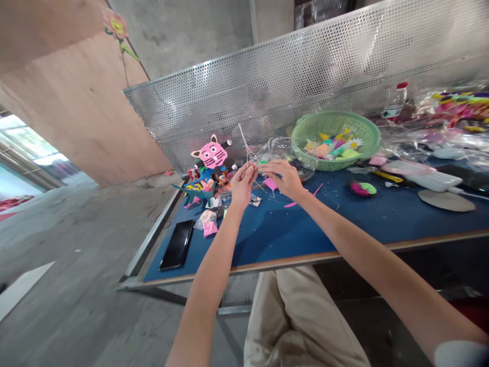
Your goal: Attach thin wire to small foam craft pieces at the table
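Above the blue table, my left hand pinches a twisted piece of thin, pale wire, whose long end points up and away. My right hand is close beside it on the right, its fingers drawn together at the wire's lower part. A small green bit shows at the right fingertips; what exactly they grip is too small to make out. Beyond my left hand stands a pink cat-faced figure with black whiskers. Below my right hand lie a pink lump and thin pink strips.
A black phone lies by the table's left edge, near bagged pink clay. A green basket holds colourful pieces. Rightward are a pink-and-green lump, a yellow-handled tool and a bottle. A perforated metal panel stands behind.
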{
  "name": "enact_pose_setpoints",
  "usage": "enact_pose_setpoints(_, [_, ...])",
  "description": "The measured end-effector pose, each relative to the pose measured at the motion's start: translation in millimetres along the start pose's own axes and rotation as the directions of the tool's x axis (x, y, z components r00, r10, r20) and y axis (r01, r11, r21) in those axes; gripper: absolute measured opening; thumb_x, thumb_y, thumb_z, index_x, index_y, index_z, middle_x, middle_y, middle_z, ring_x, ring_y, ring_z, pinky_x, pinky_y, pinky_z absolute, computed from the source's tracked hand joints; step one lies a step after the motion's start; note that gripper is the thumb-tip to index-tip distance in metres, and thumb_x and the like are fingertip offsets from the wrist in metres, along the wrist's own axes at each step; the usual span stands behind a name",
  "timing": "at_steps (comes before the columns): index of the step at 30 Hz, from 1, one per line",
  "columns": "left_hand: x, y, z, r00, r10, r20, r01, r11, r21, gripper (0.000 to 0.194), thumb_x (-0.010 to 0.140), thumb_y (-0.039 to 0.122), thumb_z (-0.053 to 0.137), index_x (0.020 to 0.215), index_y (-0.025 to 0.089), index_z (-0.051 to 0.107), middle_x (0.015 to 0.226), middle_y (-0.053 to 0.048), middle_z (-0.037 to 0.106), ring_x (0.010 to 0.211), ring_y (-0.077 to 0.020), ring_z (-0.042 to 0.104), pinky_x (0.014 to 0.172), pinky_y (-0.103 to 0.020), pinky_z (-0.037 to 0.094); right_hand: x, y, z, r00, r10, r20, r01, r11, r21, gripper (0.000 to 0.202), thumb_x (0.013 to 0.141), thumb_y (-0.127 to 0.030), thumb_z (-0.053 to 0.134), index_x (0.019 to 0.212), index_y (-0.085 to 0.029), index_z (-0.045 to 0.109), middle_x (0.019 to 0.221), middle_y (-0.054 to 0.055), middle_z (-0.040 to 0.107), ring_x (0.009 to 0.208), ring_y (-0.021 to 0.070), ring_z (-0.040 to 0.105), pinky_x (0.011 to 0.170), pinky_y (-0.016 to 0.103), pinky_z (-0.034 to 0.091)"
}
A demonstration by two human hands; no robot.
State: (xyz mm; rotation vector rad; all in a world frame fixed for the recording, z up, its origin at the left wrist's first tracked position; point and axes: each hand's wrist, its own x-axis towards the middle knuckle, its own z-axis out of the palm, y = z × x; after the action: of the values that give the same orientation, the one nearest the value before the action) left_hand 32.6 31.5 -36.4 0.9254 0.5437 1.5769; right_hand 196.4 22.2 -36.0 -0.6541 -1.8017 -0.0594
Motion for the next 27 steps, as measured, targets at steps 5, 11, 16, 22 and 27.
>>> enact_pose_setpoints(5, [0.3, -1.0, -1.8, 1.0, 0.004, -0.018, -0.004, 0.999, 0.049, 0.023, 0.08, 0.021, 0.081, 0.1, 0.013, 0.074, 0.106, -0.01, 0.077, 0.111, -0.0201, 0.071, 0.106, -0.036, 0.052, 0.1, -1.5, -0.3, 1.0, -0.004, 0.002, 0.004, 1.0, -0.021, 0.017, 0.098, -0.03, 0.061, 0.102, -0.031, 0.078, 0.102, 0.0, 0.08, 0.097, 0.0219, 0.069, 0.094, 0.043, 0.048])
enact_pose_setpoints(11, [-3.6, 1.0, 2.0, 0.999, -0.027, 0.02, 0.026, 0.999, 0.047, 0.022, 0.077, 0.02, 0.083, 0.096, 0.013, 0.074, 0.091, -0.007, 0.078, 0.105, -0.0219, 0.074, 0.108, -0.039, 0.051, 1.2, -4.7, -2.3, 0.988, 0.15, -0.039, -0.149, 0.988, 0.044, 0.022, 0.099, -0.03, 0.056, 0.103, -0.03, 0.078, 0.1, 0.001, 0.079, 0.095, 0.0217, 0.068, 0.093, 0.04, 0.049])
enact_pose_setpoints(16, [-2.1, 6.6, 3.4, 1.0, -0.02, -0.015, 0.02, 1.0, 0.003, 0.02, 0.082, 0.018, 0.078, 0.101, 0.014, 0.073, 0.103, -0.008, 0.078, 0.115, -0.0216, 0.07, 0.11, -0.038, 0.05, 1.4, -1.5, -0.2, 0.978, 0.195, -0.08, -0.187, 0.978, 0.098, 0.026, 0.094, -0.037, 0.064, 0.117, -0.028, 0.072, 0.115, 0.005, 0.074, 0.102, 0.0235, 0.065, 0.097, 0.043, 0.049])
enact_pose_setpoints(22, [1.4, 14.1, 2.5, 0.996, -0.029, -0.082, 0.025, 0.999, -0.048, 0.021, 0.088, 0.016, 0.072, 0.109, 0.015, 0.072, 0.109, -0.007, 0.077, 0.116, -0.0182, 0.07, 0.107, -0.03, 0.053, 1.8, 16.8, 4.8, 0.864, 0.502, -0.041, -0.474, 0.838, 0.27, 0.048, 0.088, -0.062, 0.064, 0.109, -0.019, 0.07, 0.101, 0.009, 0.074, 0.081, 0.0194, 0.065, 0.078, 0.035, 0.052])
enact_pose_setpoints(27, [-1.2, 15.8, 1.8, 0.994, -0.1, -0.035, 0.097, 0.993, -0.06, 0.019, 0.093, 0.015, 0.066, 0.111, 0.018, 0.071, 0.099, -0.003, 0.078, 0.099, -0.0114, 0.074, 0.094, -0.021, 0.058, 5.7, 18.7, 0.3, 0.655, 0.601, 0.457, -0.753, 0.47, 0.461, 0.053, 0.083, -0.069, 0.066, 0.089, -0.016, 0.075, 0.088, 0.01, 0.077, 0.072, 0.0168, 0.067, 0.067, 0.03, 0.053])
